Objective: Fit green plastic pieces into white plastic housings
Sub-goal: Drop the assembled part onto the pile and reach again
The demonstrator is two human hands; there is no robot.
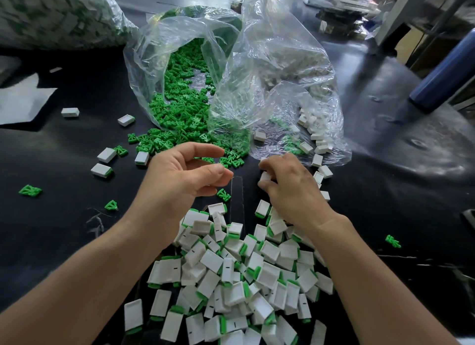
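Loose green pieces (180, 118) spill out of a clear plastic bag (185, 49) onto the black table. A second clear bag (277, 69) on the right holds empty white housings (318, 141). My left hand (185, 175) hovers just in front of the green spill, fingers loosely curled with thumb and forefinger apart, nothing visible in it. A single green piece (223, 194) lies right under it. My right hand (290, 182) grips a white housing (264, 177) near the second bag's mouth. A big heap of fitted white-and-green housings (231, 267) lies between my forearms.
A few stray housings (106, 155) and green pieces (30, 190) are scattered on the left of the table (64, 229). A full bag of finished parts (56, 13) sits far left. A dark blue cylinder (442, 79) and machine parts stand at the right.
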